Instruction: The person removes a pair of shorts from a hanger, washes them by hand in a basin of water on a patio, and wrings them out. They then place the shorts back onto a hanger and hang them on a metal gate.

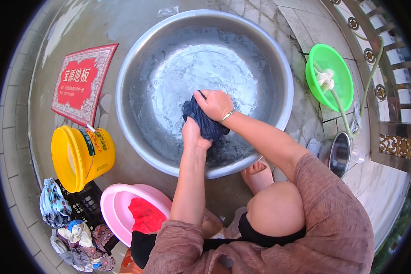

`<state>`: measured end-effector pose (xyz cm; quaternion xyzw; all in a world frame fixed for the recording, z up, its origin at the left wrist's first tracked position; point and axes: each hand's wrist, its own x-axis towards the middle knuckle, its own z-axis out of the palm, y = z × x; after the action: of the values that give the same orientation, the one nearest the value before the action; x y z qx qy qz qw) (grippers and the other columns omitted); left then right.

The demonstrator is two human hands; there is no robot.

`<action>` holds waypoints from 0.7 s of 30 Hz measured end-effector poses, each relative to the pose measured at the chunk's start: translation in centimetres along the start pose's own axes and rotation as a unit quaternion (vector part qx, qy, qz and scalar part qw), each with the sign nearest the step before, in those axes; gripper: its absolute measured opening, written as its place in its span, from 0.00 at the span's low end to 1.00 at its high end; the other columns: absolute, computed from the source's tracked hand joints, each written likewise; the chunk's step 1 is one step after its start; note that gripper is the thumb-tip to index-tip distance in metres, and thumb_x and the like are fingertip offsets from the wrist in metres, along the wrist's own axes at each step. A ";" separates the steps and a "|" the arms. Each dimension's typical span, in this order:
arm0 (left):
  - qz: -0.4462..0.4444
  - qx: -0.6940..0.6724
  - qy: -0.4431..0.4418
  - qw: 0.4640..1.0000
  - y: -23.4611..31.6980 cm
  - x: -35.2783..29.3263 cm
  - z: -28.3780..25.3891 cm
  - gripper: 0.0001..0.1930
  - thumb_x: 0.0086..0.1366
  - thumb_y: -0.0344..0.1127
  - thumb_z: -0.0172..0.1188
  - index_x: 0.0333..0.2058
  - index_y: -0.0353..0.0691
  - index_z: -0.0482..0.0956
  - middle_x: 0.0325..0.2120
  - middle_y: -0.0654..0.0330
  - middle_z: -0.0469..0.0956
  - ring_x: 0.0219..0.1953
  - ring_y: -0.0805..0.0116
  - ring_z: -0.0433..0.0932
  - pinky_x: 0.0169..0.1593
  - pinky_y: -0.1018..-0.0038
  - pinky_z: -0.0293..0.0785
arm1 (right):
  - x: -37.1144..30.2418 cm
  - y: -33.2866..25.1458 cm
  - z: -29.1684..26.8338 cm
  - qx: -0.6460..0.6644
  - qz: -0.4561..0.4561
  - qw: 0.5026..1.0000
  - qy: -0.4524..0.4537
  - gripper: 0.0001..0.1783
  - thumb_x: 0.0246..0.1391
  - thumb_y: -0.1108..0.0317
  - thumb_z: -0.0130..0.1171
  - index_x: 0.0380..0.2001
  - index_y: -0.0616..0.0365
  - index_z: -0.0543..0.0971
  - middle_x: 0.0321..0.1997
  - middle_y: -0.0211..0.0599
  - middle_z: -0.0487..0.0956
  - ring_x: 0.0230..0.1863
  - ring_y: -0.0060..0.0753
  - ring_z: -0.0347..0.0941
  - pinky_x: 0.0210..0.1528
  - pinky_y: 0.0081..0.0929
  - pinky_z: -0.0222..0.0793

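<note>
A large round metal basin (144, 150) with water in it stands in front of me. Over its near half, both my hands grip a dark navy cloth (208, 122), bunched up and wet-looking; its exact kind does not show. My left hand (195, 136) holds the cloth's lower left side, fingers closed into it. On the upper side, my right hand (215, 105) is closed round another fold, with a bracelet (227, 116) at the wrist. The lower end of the cloth hangs close to the water.
Left of the basin are a red mat (82, 82), a yellow bucket (100, 153), a pink basin (112, 214) with a red cloth (146, 217), and piled clothes (80, 242) by a black crate (86, 203). A green basin (345, 77) with a hose (340, 107) and a metal bowl (341, 155) stand right.
</note>
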<state>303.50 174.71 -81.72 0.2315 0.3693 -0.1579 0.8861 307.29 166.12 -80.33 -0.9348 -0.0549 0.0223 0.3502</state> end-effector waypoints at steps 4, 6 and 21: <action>0.150 0.139 0.110 0.973 0.2 -0.4 0.3 0.14 0.60 0.42 0.46 0.36 0.36 0.70 0.32 0.55 0.73 0.33 0.63 0.74 0.35 0.68 0.72 | -2.9 -2.1 -0.6 0.047 -0.130 0.989 -0.053 0.21 0.50 0.52 0.39 0.17 0.55 0.73 0.23 0.46 0.74 0.25 0.50 0.70 0.27 0.41 0.65; 0.155 0.235 0.074 0.957 -0.8 -1.2 1.9 0.14 0.59 0.39 0.45 0.35 0.33 0.69 0.30 0.56 0.73 0.29 0.68 0.72 0.31 0.72 0.70 | -1.4 1.4 -0.5 0.010 -0.083 0.996 -0.011 0.20 0.50 0.53 0.39 0.19 0.56 0.73 0.24 0.47 0.74 0.26 0.50 0.70 0.29 0.41 0.65; -0.039 0.587 0.074 0.805 -1.5 1.0 -4.3 0.26 0.56 0.46 0.51 0.49 0.35 0.64 0.43 0.49 0.69 0.47 0.59 0.66 0.47 0.66 0.62 | 0.1 12.0 0.0 -0.168 -0.028 0.979 -0.116 0.21 0.42 0.62 0.53 0.44 0.45 0.67 0.41 0.52 0.70 0.44 0.48 0.66 0.42 0.38 0.65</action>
<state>300.96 175.58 -85.57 0.7040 0.2794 -0.3614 0.5439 308.47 157.18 -88.18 -0.9695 -0.1243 0.1110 0.1799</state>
